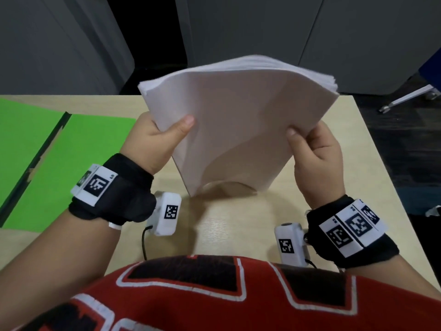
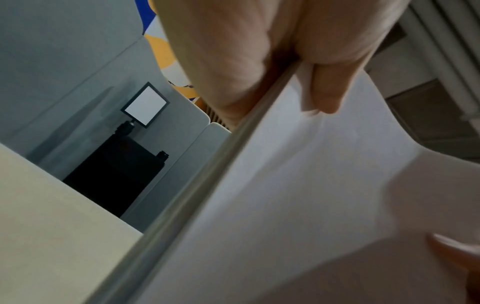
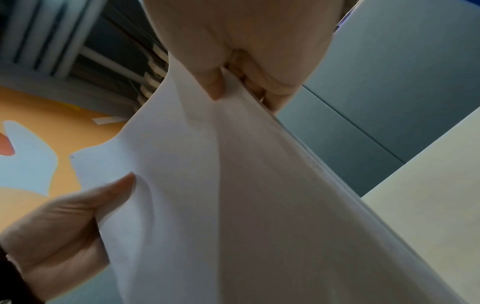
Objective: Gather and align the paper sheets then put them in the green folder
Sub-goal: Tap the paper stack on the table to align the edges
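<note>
A thick stack of white paper sheets (image 1: 236, 115) stands nearly upright in the head view, its lower edge on the wooden table (image 1: 229, 225), bowed toward me. My left hand (image 1: 162, 137) grips its left side, thumb on the front face. My right hand (image 1: 312, 149) grips its right side the same way. The green folder (image 1: 71, 163) lies open flat at the table's left. In the left wrist view the stack (image 2: 298, 195) is pinched by my left hand (image 2: 293, 67); in the right wrist view my right hand (image 3: 233, 82) pinches the stack (image 3: 233, 195), and my left hand (image 3: 59, 230) shows at lower left.
Grey partition panels (image 1: 262, 32) stand behind the table. A chair base with castors (image 1: 405, 99) sits on the dark floor at the right. The table's right edge (image 1: 379, 177) runs close beside my right hand.
</note>
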Action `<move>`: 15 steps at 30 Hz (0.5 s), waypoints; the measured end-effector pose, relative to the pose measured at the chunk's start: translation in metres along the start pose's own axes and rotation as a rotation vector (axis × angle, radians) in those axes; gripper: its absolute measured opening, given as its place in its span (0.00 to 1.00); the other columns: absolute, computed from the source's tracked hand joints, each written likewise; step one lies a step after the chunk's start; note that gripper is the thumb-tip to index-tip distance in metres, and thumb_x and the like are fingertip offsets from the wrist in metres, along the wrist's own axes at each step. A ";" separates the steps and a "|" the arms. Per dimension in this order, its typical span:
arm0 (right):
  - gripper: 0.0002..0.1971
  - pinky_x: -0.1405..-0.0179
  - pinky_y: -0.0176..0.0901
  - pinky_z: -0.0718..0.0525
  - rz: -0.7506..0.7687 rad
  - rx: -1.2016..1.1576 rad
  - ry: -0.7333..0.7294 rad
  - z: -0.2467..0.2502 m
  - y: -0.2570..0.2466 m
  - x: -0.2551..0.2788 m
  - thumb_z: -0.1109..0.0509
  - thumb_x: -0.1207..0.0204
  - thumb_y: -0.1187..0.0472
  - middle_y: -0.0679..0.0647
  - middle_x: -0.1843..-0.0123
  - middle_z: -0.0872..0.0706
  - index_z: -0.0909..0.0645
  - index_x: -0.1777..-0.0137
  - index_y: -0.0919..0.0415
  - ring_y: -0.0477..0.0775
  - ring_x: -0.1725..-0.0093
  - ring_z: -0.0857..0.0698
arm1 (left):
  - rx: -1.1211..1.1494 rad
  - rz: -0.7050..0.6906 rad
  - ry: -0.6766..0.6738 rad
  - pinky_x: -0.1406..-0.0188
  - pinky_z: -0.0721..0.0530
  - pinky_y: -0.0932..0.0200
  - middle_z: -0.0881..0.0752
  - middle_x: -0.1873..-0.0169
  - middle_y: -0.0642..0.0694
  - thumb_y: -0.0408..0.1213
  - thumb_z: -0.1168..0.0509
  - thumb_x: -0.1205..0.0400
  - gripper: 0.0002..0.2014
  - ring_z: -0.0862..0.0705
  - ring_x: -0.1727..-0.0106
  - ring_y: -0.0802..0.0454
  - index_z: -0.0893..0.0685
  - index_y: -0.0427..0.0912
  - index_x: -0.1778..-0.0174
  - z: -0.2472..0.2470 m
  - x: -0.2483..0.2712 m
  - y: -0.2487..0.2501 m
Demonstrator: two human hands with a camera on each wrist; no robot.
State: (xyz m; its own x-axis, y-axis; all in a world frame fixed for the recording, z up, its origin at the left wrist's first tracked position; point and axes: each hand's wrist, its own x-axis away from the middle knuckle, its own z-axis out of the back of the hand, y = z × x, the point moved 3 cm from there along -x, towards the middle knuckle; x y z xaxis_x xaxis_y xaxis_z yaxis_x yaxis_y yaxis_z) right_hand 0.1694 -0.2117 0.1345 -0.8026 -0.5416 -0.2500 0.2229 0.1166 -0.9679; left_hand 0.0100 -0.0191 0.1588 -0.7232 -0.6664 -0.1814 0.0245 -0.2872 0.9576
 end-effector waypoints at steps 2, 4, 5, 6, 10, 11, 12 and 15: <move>0.13 0.56 0.30 0.18 -0.011 -0.061 -0.018 0.000 0.001 0.001 0.34 0.20 0.72 0.38 0.59 0.11 0.18 0.51 0.50 0.36 0.56 0.14 | 0.072 -0.022 -0.004 0.48 0.14 0.64 0.09 0.60 0.66 0.46 0.29 0.29 0.08 0.12 0.53 0.65 0.10 0.64 0.58 0.002 -0.001 0.000; 0.13 0.57 0.30 0.17 -0.107 -0.030 -0.074 -0.003 0.012 0.002 0.31 0.21 0.72 0.40 0.57 0.10 0.17 0.49 0.51 0.36 0.56 0.13 | 0.052 0.020 -0.029 0.47 0.14 0.65 0.09 0.59 0.65 0.42 0.26 0.30 0.09 0.12 0.52 0.64 0.11 0.60 0.56 -0.001 -0.001 -0.013; 0.12 0.58 0.28 0.17 -0.176 0.006 -0.104 -0.005 0.021 0.004 0.30 0.22 0.71 0.42 0.55 0.10 0.17 0.48 0.53 0.35 0.57 0.12 | 0.027 0.062 -0.041 0.49 0.16 0.69 0.09 0.61 0.67 0.40 0.27 0.29 0.09 0.12 0.53 0.68 0.12 0.60 0.57 -0.004 0.000 -0.024; 0.10 0.60 0.26 0.18 -0.251 0.042 -0.129 -0.007 0.030 0.006 0.30 0.22 0.70 0.43 0.55 0.10 0.16 0.47 0.55 0.33 0.58 0.12 | 0.004 0.111 -0.052 0.51 0.17 0.73 0.10 0.63 0.70 0.40 0.29 0.29 0.09 0.13 0.56 0.73 0.13 0.60 0.58 -0.008 0.002 -0.036; 0.05 0.57 0.27 0.19 -0.473 0.215 -0.240 -0.008 0.068 0.020 0.29 0.22 0.63 0.42 0.57 0.12 0.17 0.49 0.52 0.36 0.58 0.14 | -0.049 0.284 -0.113 0.49 0.19 0.67 0.11 0.60 0.64 0.43 0.33 0.28 0.07 0.15 0.59 0.77 0.16 0.60 0.56 -0.019 0.012 -0.081; 0.04 0.54 0.32 0.19 -0.504 0.267 -0.269 -0.008 0.075 0.023 0.29 0.22 0.61 0.44 0.56 0.13 0.17 0.50 0.52 0.42 0.56 0.14 | -0.063 0.302 -0.130 0.47 0.20 0.65 0.12 0.56 0.63 0.43 0.33 0.26 0.07 0.16 0.58 0.78 0.17 0.61 0.55 -0.020 0.014 -0.088; 0.03 0.51 0.37 0.19 -0.522 0.310 -0.286 -0.007 0.081 0.026 0.30 0.21 0.58 0.47 0.54 0.13 0.18 0.50 0.52 0.47 0.53 0.15 | -0.075 0.313 -0.137 0.46 0.21 0.64 0.13 0.54 0.61 0.42 0.33 0.24 0.07 0.16 0.58 0.78 0.17 0.61 0.54 -0.020 0.015 -0.093; 0.04 0.52 0.40 0.20 -0.506 0.332 -0.253 -0.006 0.094 0.028 0.31 0.20 0.56 0.44 0.56 0.13 0.16 0.50 0.53 0.53 0.49 0.13 | -0.104 0.322 -0.112 0.49 0.20 0.69 0.12 0.51 0.53 0.41 0.33 0.21 0.07 0.16 0.53 0.71 0.16 0.53 0.48 -0.021 0.011 -0.101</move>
State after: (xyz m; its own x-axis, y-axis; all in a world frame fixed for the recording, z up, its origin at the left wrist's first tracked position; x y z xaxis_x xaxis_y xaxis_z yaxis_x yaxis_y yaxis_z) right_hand 0.1646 -0.2112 0.0368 -0.7069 -0.6463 0.2874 0.0435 -0.4453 -0.8943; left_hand 0.0140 -0.0113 0.0556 -0.7382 -0.6560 0.1572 0.3295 -0.1474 0.9326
